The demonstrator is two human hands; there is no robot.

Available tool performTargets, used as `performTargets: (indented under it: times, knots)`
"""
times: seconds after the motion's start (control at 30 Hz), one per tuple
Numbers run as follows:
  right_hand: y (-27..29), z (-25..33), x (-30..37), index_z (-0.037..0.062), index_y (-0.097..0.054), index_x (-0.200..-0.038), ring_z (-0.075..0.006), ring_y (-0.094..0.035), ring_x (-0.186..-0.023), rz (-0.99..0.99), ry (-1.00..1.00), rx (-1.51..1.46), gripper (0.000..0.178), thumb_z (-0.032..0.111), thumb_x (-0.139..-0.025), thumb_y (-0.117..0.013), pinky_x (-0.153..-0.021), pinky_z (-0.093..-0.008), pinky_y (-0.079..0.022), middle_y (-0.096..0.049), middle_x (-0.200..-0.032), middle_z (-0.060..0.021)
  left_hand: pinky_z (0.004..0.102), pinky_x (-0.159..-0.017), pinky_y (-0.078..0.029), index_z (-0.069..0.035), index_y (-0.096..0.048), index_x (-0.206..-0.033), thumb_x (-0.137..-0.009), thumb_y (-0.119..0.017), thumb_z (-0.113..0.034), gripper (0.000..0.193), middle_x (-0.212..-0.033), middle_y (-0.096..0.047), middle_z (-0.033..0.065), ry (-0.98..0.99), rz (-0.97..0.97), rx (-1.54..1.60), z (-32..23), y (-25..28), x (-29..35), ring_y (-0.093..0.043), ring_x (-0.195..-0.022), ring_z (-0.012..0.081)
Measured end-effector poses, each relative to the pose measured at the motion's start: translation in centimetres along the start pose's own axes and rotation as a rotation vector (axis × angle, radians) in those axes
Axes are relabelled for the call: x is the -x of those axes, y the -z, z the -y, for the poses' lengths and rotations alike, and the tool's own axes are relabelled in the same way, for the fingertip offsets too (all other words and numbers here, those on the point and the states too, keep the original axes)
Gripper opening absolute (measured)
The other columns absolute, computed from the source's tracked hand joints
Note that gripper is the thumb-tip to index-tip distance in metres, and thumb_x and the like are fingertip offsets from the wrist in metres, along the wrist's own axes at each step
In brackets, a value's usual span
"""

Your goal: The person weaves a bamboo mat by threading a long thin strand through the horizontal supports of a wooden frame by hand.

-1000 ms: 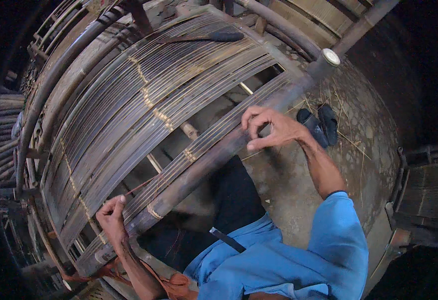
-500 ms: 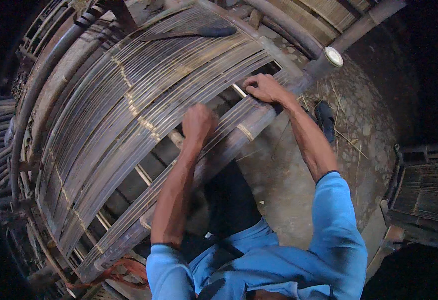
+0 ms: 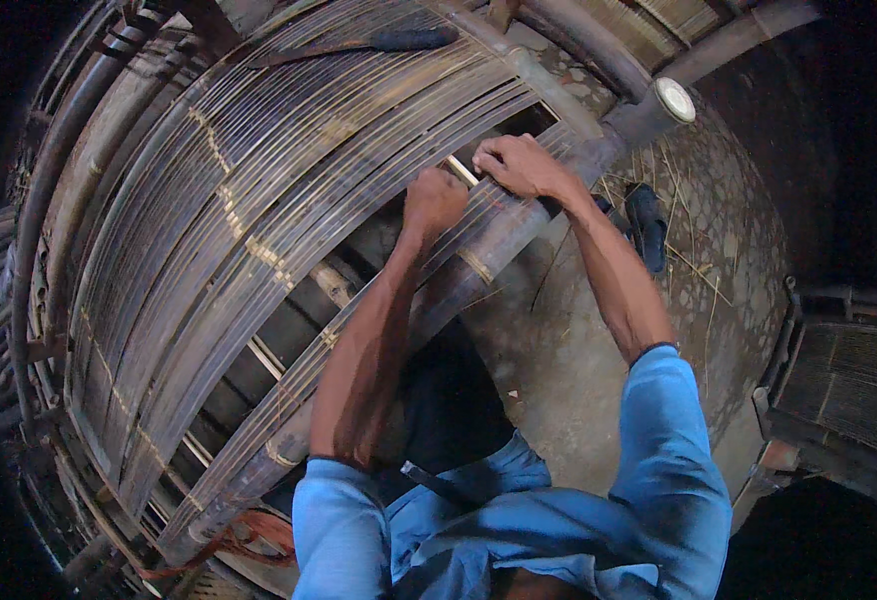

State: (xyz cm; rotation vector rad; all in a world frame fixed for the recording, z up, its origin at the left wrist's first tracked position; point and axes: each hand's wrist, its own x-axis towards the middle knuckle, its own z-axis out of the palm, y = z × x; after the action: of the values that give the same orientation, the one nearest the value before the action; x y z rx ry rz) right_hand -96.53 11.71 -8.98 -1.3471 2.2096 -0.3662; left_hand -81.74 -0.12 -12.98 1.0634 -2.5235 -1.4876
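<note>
A slatted bamboo bed or bench (image 3: pixel 289 180) with long thin strips fills the left and middle of the view. Light bindings (image 3: pixel 249 235) cross its strips. My left hand (image 3: pixel 436 207) is closed in a fist at the gap between the main strips and the front bundle. What it grips is hidden. Just right of it, my right hand (image 3: pixel 522 166) has curled fingers over the front strips. A pale cross slat (image 3: pixel 464 172) shows between the two hands; I cannot tell whether either touches it.
A large knife (image 3: pixel 414 39) with a dark handle lies on the far strips. The thick front pole (image 3: pixel 499 245) ends at the upper right. Dark footwear (image 3: pixel 647 225) and loose thin strips lie on the floor. Orange-red cord (image 3: pixel 259 535) hangs at lower left. Another slatted piece (image 3: pixel 844 380) stands far right.
My left hand has moved up and right along the gap, closer to my right hand. The right hand has shifted slightly left and up. The view has moved a little too.
</note>
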Motion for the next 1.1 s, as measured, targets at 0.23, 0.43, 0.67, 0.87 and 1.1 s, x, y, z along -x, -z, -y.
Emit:
performTargets:
  times: [0.23, 0.43, 0.67, 0.87, 1.1]
  knots:
    - [0.2, 6.6, 11.3, 0.0097, -0.063, -0.082, -0.0353, -0.039, -0.130, -0.614, 0.328, -0.016, 0.009, 0.010, -0.091, -0.063, -0.108, -0.0494, -0.030, -0.044, -0.134, -0.0147, 0.0436, -0.082, -0.053, -0.009, -0.070, -0.078, -0.074, -0.079, -0.013, 0.011, -0.082, -0.065, 0.0137, -0.672, -0.272, 0.190, -4.8, 2.6, 11.0, -0.063, -0.091, 0.0349]
    - [1.9, 9.9, 23.9, 0.0027, -0.058, -0.080, -0.0244, -0.061, -0.087, -0.207, 0.441, -0.746, 0.020, 0.010, -0.099, -0.056, -0.079, -0.0368, -0.048, -0.061, -0.090, -0.0123, 0.0438, -0.076, -0.050, -0.010, -0.070, -0.073, -0.070, -0.081, -0.015, 0.013, -0.077, -0.064, 0.0056, -0.939, -0.083, -0.378, -1.9, 9.0, 19.3, -0.062, -0.090, 0.0294]
    - [-0.4, 4.0, 34.7, -0.0006, -0.065, -0.085, -0.0109, -0.060, -0.071, -0.184, 0.157, -0.839, 0.029, 0.022, -0.102, -0.059, -0.065, -0.0306, -0.048, -0.064, -0.074, -0.0051, 0.0460, -0.086, -0.053, -0.002, -0.069, -0.074, -0.085, -0.073, -0.017, 0.020, -0.075, -0.064, 0.0181, -0.434, -0.686, -0.941, 9.0, 26.3, 30.0, -0.064, -0.078, 0.0371]
    - [-7.4, -1.4, 30.7, 0.0030, -0.073, -0.100, -0.0182, -0.066, -0.083, 0.115, -0.168, -0.534, 0.027, 0.029, -0.097, -0.066, -0.080, -0.0344, -0.052, -0.072, -0.088, -0.0054, 0.0451, -0.090, -0.053, -0.002, -0.072, -0.100, -0.087, -0.076, -0.026, 0.027, -0.094, -0.073, 0.0167, 0.576, -0.836, -1.120, 23.5, 42.8, 47.2, -0.068, -0.096, 0.0365]
    - [-4.4, 5.5, 17.4, 0.0022, -0.070, -0.112, -0.0328, -0.067, -0.101, -0.643, -0.080, -0.398, 0.038, 0.034, -0.092, -0.072, -0.090, -0.0429, -0.051, -0.070, -0.107, -0.0176, 0.0404, -0.095, -0.051, 0.000, -0.069, -0.116, -0.084, -0.078, -0.015, 0.037, -0.109, -0.072, 0.0189, 0.382, -0.460, -0.677, 20.6, 41.0, 49.1, -0.069, -0.104, 0.0330]
